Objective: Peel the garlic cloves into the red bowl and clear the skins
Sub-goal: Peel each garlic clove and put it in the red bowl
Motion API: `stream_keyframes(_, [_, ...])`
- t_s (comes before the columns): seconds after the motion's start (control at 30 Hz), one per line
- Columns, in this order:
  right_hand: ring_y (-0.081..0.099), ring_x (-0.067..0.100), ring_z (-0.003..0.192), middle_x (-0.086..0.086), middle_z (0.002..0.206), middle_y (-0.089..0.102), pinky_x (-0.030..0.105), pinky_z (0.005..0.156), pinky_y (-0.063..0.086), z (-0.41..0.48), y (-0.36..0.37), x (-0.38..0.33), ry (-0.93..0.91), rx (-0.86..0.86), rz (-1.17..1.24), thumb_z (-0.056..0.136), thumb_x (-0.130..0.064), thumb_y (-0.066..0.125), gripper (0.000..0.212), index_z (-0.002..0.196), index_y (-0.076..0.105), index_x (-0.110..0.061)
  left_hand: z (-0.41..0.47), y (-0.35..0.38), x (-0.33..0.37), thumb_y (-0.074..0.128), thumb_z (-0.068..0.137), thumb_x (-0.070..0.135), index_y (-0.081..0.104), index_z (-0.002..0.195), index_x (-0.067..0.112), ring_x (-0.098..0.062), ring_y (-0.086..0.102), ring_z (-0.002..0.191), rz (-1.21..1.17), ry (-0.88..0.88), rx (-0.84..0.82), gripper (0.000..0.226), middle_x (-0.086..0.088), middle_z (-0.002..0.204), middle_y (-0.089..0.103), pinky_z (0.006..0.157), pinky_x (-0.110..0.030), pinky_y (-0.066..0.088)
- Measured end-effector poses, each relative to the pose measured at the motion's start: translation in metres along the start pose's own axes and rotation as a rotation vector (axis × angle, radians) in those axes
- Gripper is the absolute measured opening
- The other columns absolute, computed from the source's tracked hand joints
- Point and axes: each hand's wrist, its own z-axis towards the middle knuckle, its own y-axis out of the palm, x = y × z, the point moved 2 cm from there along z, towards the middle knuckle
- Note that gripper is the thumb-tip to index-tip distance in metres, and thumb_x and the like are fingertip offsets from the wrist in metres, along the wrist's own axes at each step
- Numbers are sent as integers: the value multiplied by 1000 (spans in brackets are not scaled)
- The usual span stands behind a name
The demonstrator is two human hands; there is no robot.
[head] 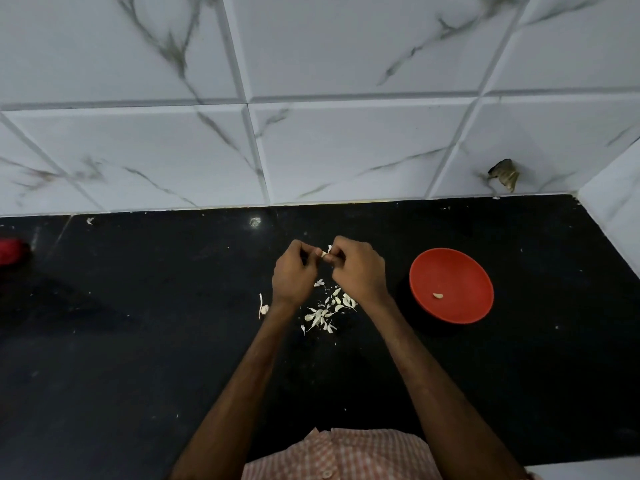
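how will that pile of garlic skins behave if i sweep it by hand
The garlic skins look thin and papery, so probably very light and apt to scatter. They lie as loose separate flakes on the black counter, so one push likely leaves some behind.

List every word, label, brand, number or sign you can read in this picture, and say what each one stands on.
None: no readable text anywhere in view.
The red bowl, black counter, marbled wall tiles and checked shirt are all unmarked.
The garlic clove pinched by the left hand and right hand bears nothing.
The red object at the left edge is too blurred to tell.
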Motion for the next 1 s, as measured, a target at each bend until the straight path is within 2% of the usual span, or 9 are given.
stream_keyframes(0.1, [59,9,57,-2,64,64,25,60,47,5,-2,9,129,-82,624,92,-3,67,25,72,61,-16,-2,-5,-3,55,101,10,62,94,13,-12,59,73,-357,-38,-175,11,-3,82,64,49,-26,50])
stream_keyframes(0.2, [56,7,56,5,64,63,17,55,44,6,-4,12,197,-114,848,95,1,63,24,73,61,-9,-7,-5,-2,54,101,7,61,101,5,-9,59,75,-396,11,-252,7,-6,88,66,47,-22,48])
stream_keyframes(0.33, [61,10,59,-2,65,69,28,60,50,9,7,21,194,-22,643,98,-17,65,15,84,70,-14,-8,-4,0,56,101,11,63,96,7,-7,58,68,-481,-35,-149,9,0,80,66,43,-24,45])
stream_keyframes(0.47, [61,-4,55,-7,65,67,20,61,48,7,12,30,171,23,367,101,-26,60,20,89,73,-15,-6,-8,-1,55,101,14,62,96,5,-6,57,66,-530,-60,-121,13,-1,81,61,41,-23,43])
stream_keyframes(0.57, [64,3,60,-5,67,68,29,61,51,4,15,32,155,-10,199,103,-34,54,34,79,71,-15,-6,-8,-3,55,102,15,63,93,8,-5,58,65,-530,-60,-111,14,-1,81,62,41,-22,43])
stream_keyframes(0.7, [53,10,51,-7,51,51,26,50,34,-2,17,35,147,62,0,100,-42,59,49,56,48,-21,-5,-9,-4,57,101,16,64,94,9,-5,58,66,-535,-52,-100,13,0,82,63,41,-22,42])
stream_keyframes(0.87, [63,8,78,-6,87,67,31,71,54,3,26,47,38,2,52,90,-12,72,8,92,67,-18,-5,-10,0,61,98,11,67,95,10,-6,58,67,-526,-10,-91,7,-5,84,65,42,-21,43])
stream_keyframes(0.93, [67,9,96,-1,107,70,34,87,58,2,29,48,5,-51,120,88,0,71,31,114,70,-16,-5,-10,-1,62,97,10,69,95,12,-8,57,67,-506,8,-78,7,-9,81,64,42,-22,44])
stream_keyframes(1.0, [68,11,99,2,112,72,35,91,58,1,25,39,-24,-7,266,91,-4,69,31,121,70,-13,-3,-9,-2,64,96,10,70,96,13,-8,57,66,-474,29,-65,8,-8,78,65,44,-20,44])
